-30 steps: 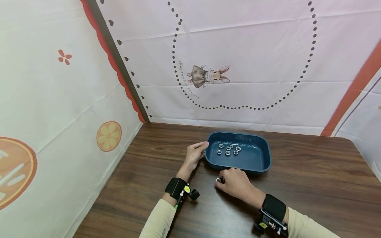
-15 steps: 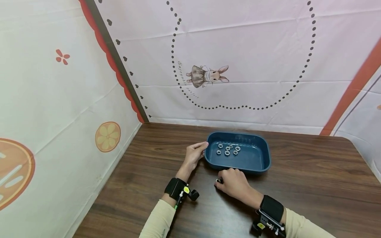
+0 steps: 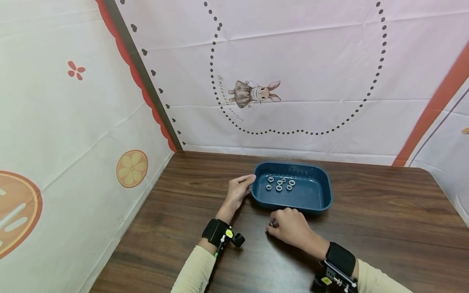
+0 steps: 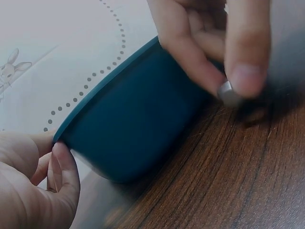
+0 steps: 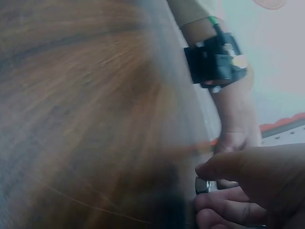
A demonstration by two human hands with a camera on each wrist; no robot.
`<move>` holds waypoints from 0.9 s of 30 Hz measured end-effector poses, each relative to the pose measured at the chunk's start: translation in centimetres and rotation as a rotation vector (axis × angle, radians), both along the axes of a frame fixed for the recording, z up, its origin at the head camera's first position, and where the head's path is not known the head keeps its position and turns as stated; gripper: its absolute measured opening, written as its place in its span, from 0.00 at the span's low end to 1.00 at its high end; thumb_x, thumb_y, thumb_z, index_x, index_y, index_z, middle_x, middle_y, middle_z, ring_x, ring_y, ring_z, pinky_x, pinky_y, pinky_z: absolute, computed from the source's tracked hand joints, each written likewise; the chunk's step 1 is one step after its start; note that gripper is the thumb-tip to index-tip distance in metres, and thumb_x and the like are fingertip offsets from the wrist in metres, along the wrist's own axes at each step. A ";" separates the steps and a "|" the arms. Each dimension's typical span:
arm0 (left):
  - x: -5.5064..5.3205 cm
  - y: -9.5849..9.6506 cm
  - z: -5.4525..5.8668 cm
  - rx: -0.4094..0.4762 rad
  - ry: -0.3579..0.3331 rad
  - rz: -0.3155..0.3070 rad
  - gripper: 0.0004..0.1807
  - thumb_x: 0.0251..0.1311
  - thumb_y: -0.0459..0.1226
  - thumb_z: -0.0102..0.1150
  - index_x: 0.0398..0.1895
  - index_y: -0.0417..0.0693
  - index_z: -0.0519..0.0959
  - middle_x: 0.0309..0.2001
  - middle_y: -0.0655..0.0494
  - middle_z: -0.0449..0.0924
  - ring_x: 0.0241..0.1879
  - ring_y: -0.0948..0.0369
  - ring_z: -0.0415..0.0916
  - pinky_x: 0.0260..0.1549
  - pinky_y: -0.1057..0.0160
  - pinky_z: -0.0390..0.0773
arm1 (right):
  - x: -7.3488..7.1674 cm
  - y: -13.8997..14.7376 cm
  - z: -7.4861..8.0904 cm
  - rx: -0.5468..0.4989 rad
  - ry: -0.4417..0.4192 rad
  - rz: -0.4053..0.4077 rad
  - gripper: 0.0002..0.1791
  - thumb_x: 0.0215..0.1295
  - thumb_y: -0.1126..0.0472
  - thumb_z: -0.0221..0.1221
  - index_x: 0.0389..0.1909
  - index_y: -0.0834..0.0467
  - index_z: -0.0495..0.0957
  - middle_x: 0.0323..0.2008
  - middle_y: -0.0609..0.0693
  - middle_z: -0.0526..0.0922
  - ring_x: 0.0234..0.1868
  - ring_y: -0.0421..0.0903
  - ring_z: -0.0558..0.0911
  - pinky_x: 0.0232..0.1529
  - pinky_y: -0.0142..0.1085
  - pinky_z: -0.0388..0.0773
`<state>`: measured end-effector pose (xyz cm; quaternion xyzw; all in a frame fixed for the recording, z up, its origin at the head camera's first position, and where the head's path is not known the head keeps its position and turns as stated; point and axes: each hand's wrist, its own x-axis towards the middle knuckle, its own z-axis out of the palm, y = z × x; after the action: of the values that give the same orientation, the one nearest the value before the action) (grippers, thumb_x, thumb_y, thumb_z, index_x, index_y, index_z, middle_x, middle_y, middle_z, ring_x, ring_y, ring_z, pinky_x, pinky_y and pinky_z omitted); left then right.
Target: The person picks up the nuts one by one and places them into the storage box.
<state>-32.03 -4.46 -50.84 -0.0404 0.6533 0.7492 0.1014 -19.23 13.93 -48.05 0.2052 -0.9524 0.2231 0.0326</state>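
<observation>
A dark blue rectangular tray (image 3: pixel 311 191) stands on the table, with several small silver ring-shaped nuts (image 3: pixel 279 188) lying in its left half. My left hand (image 3: pixel 238 190) pinches the tray's left end; in the left wrist view its thumb presses under the rim. Just in front of the tray's near wall, my right hand (image 3: pixel 291 228) holds one metal nut (image 5: pixel 203 185) between thumb and forefinger, low over the table. The right hand's other fingers are curled. A small glint (image 4: pixel 226 8) shows among them in the left wrist view; I cannot tell what it is.
The brown wood-grain table (image 3: pixel 384 211) extends right of the tray and towards me. White printed cloth (image 3: pixel 311 73) hangs behind the table, and more cloth (image 3: pixel 91 122) covers the left side. Each wrist wears a black strap (image 3: pixel 216 231) with a camera.
My right hand has shifted slightly right and towards me, and the nut in its fingers has turned, showing less of its hole. The left hand stays at the tray's rim; the tray's nuts lie unchanged.
</observation>
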 end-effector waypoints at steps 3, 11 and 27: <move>-0.1 -0.1 0.0 0.001 -0.001 0.004 0.18 0.65 0.41 0.70 0.54 0.41 0.86 0.50 0.44 0.85 0.33 0.68 0.78 0.33 0.72 0.80 | -0.2 1.0 1.6 -0.039 -0.043 0.055 0.06 0.59 0.54 0.73 0.30 0.51 0.87 0.20 0.35 0.81 0.21 0.29 0.74 0.24 0.31 0.75; -0.2 -0.3 0.1 0.008 -0.010 0.012 0.17 0.64 0.40 0.71 0.53 0.42 0.86 0.48 0.46 0.86 0.31 0.68 0.77 0.32 0.72 0.80 | -3.7 5.5 7.1 -0.038 -0.128 0.282 0.06 0.63 0.54 0.71 0.37 0.51 0.89 0.21 0.33 0.78 0.20 0.30 0.73 0.23 0.28 0.72; -0.1 0.0 0.1 -0.012 -0.011 0.002 0.19 0.63 0.42 0.72 0.53 0.42 0.86 0.45 0.52 0.86 0.34 0.65 0.77 0.34 0.72 0.80 | -13.9 10.5 7.8 0.206 -0.324 0.493 0.05 0.61 0.62 0.72 0.38 0.54 0.91 0.32 0.40 0.88 0.32 0.32 0.83 0.38 0.33 0.83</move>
<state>-32.08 -4.46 -50.74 -0.0460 0.6572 0.7450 0.1042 -33.14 24.38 -40.23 0.3942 -0.8843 0.1563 -0.1957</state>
